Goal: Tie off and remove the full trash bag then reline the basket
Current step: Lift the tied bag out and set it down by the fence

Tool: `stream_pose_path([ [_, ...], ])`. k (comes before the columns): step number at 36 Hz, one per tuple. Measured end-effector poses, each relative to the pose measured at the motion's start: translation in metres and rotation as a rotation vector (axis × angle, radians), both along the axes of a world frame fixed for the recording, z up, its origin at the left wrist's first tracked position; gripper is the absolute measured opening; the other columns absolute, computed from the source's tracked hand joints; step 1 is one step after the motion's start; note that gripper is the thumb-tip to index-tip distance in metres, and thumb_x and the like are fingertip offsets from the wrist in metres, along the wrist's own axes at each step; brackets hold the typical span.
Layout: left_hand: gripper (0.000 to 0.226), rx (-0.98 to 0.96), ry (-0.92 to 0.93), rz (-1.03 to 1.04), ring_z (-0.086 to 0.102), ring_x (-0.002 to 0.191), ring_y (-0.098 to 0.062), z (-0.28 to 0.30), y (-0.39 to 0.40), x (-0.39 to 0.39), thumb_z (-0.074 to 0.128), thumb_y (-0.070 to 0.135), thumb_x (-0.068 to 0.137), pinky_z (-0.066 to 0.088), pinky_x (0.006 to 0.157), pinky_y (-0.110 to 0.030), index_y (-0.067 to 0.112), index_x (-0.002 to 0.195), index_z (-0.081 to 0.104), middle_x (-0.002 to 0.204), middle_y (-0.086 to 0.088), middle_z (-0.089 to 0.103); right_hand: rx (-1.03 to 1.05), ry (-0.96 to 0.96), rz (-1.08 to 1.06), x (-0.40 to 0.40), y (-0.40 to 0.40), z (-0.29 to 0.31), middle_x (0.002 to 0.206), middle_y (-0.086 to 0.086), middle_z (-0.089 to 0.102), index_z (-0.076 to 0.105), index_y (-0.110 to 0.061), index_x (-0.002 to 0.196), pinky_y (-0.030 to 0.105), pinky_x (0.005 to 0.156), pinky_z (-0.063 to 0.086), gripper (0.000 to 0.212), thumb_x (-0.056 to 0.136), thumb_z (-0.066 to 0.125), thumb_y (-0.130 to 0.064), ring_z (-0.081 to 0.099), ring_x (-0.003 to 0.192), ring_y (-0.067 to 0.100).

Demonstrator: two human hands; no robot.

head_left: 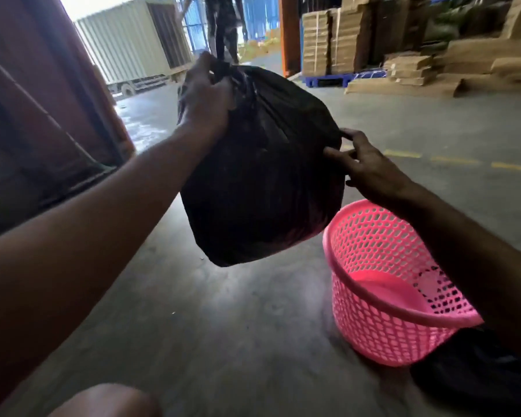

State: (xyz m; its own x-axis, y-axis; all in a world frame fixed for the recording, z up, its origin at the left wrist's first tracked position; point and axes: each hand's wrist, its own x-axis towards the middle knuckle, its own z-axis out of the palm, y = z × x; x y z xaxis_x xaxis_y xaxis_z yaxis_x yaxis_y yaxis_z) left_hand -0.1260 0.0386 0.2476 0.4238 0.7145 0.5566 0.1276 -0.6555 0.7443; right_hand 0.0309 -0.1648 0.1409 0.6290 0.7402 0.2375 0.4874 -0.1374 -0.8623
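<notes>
Head view: holds bag [262,176] aloft at centre, left hand [206,97] fisted round its bunched neck at 11 o'clock, right hand [370,173] steadying its side with straight fingers. Shows basket [379,335] unlined at 4 o'clock; relining apparently yet to do.

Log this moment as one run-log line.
step: bag out of basket | left hand: grips black trash bag neck | right hand: touches bag side | pink basket: on floor, unlined

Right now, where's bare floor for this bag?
Bare concrete floor lies left of the pink basket, under the bag, up to the brown container. More beyond the basket, toward the yellow line. Crowded: dark bundle by the basket's near side.
</notes>
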Motion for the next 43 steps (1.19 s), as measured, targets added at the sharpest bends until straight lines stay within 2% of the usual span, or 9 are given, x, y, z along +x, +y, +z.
stream_pose_path([
  [7,0.028,-0.161,0.254,0.142,0.063,0.110,-0.031,-0.104,0.040,-0.047,0.054,0.020,0.085,0.048,0.089,-0.035,0.026,0.110,0.065,0.116,-0.011,0.069,-0.302,-0.035,0.170,-0.044,0.084,-0.065,0.154,0.008,0.048,0.023,-0.032,0.156,0.029,0.110,0.036,0.084,0.086,0.053,-0.069,0.047,0.140,0.027],
  [11,0.018,-0.280,0.382,0.133,0.065,0.101,-0.029,-0.160,0.063,-0.075,0.058,0.021,0.088,0.042,0.079,-0.031,0.034,0.099,0.060,0.097,-0.001,0.066,-0.470,0.103,0.263,-0.063,0.121,-0.116,0.161,0.008,0.038,0.015,-0.034,0.158,0.038,0.120,0.031,0.103,0.075,0.053,-0.082,0.040,0.146,0.029],
  [15,0.024,-0.367,0.560,0.131,0.058,0.117,-0.028,-0.225,0.085,-0.112,0.058,0.044,0.075,0.047,0.101,-0.037,0.043,0.098,0.063,0.118,-0.004,0.060,-0.606,0.190,0.339,-0.080,0.145,-0.166,0.160,0.011,0.038,0.019,-0.033,0.159,0.038,0.119,0.032,0.105,0.073,0.057,-0.082,0.039,0.145,0.030],
  [19,0.043,-0.368,0.783,0.151,0.031,0.139,-0.028,-0.285,0.085,-0.151,0.060,0.057,0.072,0.025,0.122,-0.044,0.041,0.111,0.069,0.140,-0.001,0.039,-0.698,0.204,0.406,-0.101,0.149,-0.211,0.161,0.014,0.034,0.023,-0.039,0.158,0.039,0.120,0.028,0.120,0.056,0.052,-0.095,0.034,0.149,0.029],
  [25,0.099,-0.622,0.474,0.327,0.034,0.138,-0.016,-0.318,0.079,-0.202,0.075,0.068,0.054,0.027,0.117,-0.027,0.039,0.142,0.043,0.147,0.000,0.025,-0.503,0.321,0.184,-0.113,0.159,-0.252,0.157,0.012,0.035,0.026,-0.043,0.155,0.048,0.116,0.035,0.120,0.051,0.066,-0.090,0.035,0.144,0.031],
  [29,0.133,-1.109,0.375,0.311,0.047,0.136,-0.022,-0.350,0.080,-0.222,0.079,0.085,0.037,0.041,0.116,-0.047,0.044,0.153,0.029,0.149,0.001,0.040,-0.492,0.703,0.120,-0.121,0.164,-0.259,0.142,-0.004,0.053,0.034,-0.059,0.139,0.054,0.075,0.061,0.107,0.045,0.081,-0.080,0.060,0.119,0.029],
  [34,0.120,-1.204,0.183,0.188,0.070,0.103,-0.015,-0.376,0.093,-0.221,0.077,0.091,0.023,0.060,0.090,-0.035,0.028,0.124,0.063,0.112,0.002,0.074,-0.403,0.713,0.185,-0.140,0.204,-0.258,0.118,-0.005,0.070,0.052,-0.048,0.123,0.049,0.084,0.061,0.091,0.043,0.082,-0.079,0.069,0.105,0.022],
  [37,0.096,-1.166,0.071,0.192,0.070,0.093,-0.011,-0.363,0.119,-0.226,0.082,0.075,0.053,0.058,0.072,-0.022,0.017,0.128,0.063,0.105,0.003,0.074,-0.371,0.693,0.209,-0.151,0.248,-0.255,0.115,-0.003,0.074,0.055,-0.049,0.124,0.055,0.087,0.061,0.084,0.050,0.082,-0.078,0.072,0.103,0.024],
  [43,0.097,-1.139,-0.035,0.273,0.071,0.111,-0.022,-0.351,0.210,-0.269,0.082,0.071,0.048,0.057,0.099,-0.049,0.029,0.132,0.061,0.120,0.001,0.075,-0.369,0.667,0.280,-0.188,0.350,-0.246,0.108,0.002,0.078,0.064,-0.033,0.120,0.047,0.083,0.063,0.073,0.058,0.083,-0.066,0.075,0.100,0.023],
])
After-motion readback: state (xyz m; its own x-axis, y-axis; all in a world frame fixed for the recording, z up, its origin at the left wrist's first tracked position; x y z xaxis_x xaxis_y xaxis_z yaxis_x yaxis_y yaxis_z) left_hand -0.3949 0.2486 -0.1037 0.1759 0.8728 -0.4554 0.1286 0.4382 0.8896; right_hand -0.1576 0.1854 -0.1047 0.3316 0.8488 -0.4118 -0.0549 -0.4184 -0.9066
